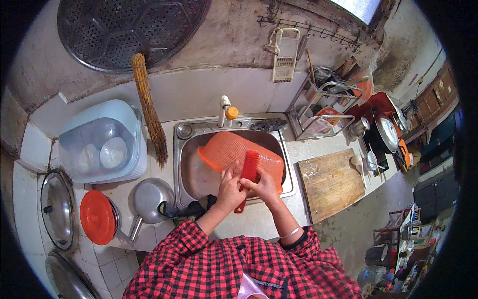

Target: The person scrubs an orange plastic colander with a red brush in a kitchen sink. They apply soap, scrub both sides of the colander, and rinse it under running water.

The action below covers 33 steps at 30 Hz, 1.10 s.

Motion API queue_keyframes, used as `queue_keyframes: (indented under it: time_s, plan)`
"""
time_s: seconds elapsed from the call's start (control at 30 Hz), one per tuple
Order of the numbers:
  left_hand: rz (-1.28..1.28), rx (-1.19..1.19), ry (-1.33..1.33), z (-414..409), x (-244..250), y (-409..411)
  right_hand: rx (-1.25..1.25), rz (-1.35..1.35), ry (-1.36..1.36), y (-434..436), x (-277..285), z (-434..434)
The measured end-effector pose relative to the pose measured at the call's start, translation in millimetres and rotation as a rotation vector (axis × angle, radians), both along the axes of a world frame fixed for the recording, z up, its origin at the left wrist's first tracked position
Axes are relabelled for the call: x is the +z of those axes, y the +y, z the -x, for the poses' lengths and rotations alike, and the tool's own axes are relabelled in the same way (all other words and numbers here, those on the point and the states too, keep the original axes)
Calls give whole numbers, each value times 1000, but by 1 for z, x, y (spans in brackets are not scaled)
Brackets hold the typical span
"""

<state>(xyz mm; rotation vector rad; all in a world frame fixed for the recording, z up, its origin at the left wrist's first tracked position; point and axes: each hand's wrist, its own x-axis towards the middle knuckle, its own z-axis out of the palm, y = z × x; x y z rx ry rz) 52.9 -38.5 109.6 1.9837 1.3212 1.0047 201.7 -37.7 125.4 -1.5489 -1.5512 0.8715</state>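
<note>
Over the sink, my left hand [232,188] and my right hand [264,185] come together around a red scrubbing brush [251,164]. My right thumb and fingers grip the base of its head. My left hand closes about the handle, its fingers reaching up beside the head. The bristle end points away from me, and the handle tip shows below my hands. Behind the brush an orange mesh plastic basket [231,147] lies tipped in the stainless steel sink [190,177], bottom upward. The brush overlaps the basket in view; I cannot tell whether they touch.
A faucet [225,108] with an orange knob stands behind the sink. To the left are a bamboo whisk [147,108], a lidded blue bin [138,157], a metal saucepan [151,198] and a red lid [96,216]. A wooden cutting board [330,187] and metal rack [297,108] are right.
</note>
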Motion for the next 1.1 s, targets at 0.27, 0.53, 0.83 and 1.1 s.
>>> queue_keyframes:
  time_s: [0.27,0.53,0.83,1.1]
  plan:
    - [-22,533,-566,17,-44,23,-181,270,656,1,-10,-17]
    - [717,671,-1592,79,-88,90,-110,364,697,-6,-39,-37]
    - [663,487,-1455,26,-24,29,158,-120,-403,17,6,-38]
    - [726,404,-1397,1,-10,-9,108,-110,-617,42,14,-25]
